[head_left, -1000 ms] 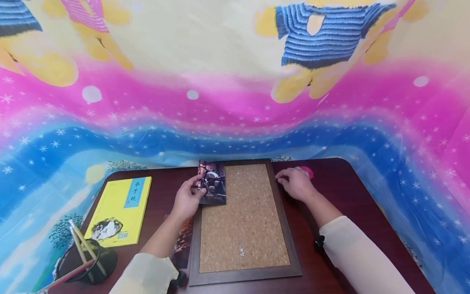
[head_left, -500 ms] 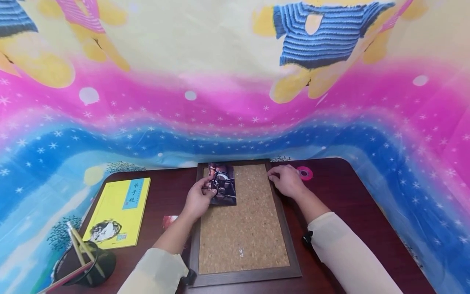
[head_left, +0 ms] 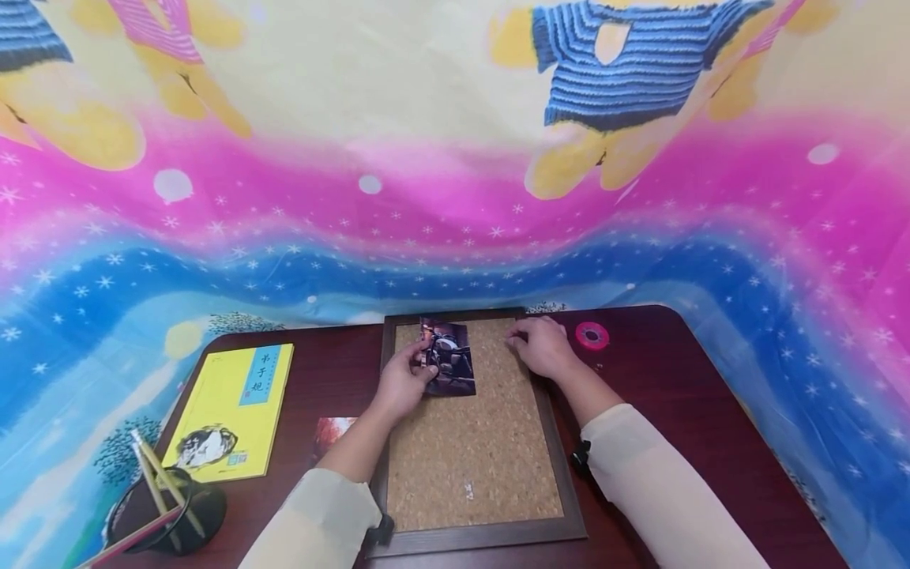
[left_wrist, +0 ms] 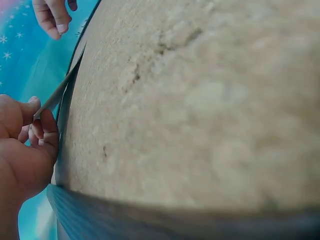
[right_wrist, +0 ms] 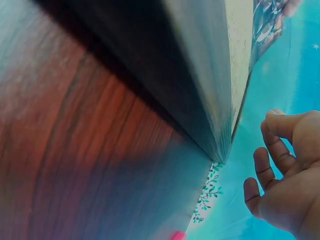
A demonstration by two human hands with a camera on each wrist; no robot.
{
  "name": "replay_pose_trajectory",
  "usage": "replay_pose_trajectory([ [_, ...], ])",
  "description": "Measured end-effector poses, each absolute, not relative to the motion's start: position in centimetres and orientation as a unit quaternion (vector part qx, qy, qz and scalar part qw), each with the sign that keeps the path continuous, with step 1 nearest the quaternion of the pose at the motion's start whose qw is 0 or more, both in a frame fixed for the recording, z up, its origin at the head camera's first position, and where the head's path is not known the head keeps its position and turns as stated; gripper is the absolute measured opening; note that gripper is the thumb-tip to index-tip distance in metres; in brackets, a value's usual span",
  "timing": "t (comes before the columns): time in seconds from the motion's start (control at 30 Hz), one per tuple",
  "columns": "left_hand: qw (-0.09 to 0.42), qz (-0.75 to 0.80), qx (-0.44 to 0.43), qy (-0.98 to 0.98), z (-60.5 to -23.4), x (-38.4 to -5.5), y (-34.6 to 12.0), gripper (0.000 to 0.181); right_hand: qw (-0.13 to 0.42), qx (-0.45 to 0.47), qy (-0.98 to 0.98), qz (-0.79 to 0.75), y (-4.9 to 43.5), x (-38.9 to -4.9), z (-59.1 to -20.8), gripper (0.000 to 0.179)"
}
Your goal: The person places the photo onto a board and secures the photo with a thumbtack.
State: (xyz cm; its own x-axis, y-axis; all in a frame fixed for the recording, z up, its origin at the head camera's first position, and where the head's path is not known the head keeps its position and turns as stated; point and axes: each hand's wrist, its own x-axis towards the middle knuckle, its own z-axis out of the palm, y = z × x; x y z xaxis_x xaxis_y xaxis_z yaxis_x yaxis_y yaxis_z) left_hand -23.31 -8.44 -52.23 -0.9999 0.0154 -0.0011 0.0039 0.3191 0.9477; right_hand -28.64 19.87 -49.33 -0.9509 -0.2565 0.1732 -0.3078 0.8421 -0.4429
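My left hand (head_left: 405, 383) pinches a photo (head_left: 453, 363) of a motorcycle by its left edge, thumb on the front. The photo overlaps the upper part of a cork board (head_left: 469, 450) with a dark wooden frame. In the left wrist view the photo (left_wrist: 62, 90) shows edge-on, tilted close over the cork. My right hand (head_left: 543, 348) hovers at the board's upper right edge. In the right wrist view its thumb and index fingertips meet and the other fingers curl loosely; I cannot tell whether something tiny is between the tips.
A pink tape roll (head_left: 592, 336) lies right of the board on the dark table (head_left: 661, 379). To the left are a yellow book (head_left: 231, 415), a reddish picture (head_left: 332, 433) and a black mesh cup (head_left: 206, 506) with pencils. Small whitish bit (head_left: 468, 491) low on the cork.
My left hand has carried the photo rightward over the cork. My right hand has shifted left, from beside the frame to over its edge, uncovering the pink tape roll.
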Motion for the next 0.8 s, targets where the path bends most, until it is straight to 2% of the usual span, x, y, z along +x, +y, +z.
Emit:
replay_pose_trajectory([
  [0.37, -0.009, 0.449, 0.045, 0.892, -52.1, -24.5, -7.6, 0.057, 0.044, 0.141, -0.96, 0.237, 18.8, -29.5, -49.1, 0.016],
  [0.8, -0.006, 0.367, 0.071, 0.928, -52.2, -25.0, -7.1, 0.061, 0.029, 0.146, -0.958, 0.244, 16.1, -30.7, -48.8, 0.015],
])
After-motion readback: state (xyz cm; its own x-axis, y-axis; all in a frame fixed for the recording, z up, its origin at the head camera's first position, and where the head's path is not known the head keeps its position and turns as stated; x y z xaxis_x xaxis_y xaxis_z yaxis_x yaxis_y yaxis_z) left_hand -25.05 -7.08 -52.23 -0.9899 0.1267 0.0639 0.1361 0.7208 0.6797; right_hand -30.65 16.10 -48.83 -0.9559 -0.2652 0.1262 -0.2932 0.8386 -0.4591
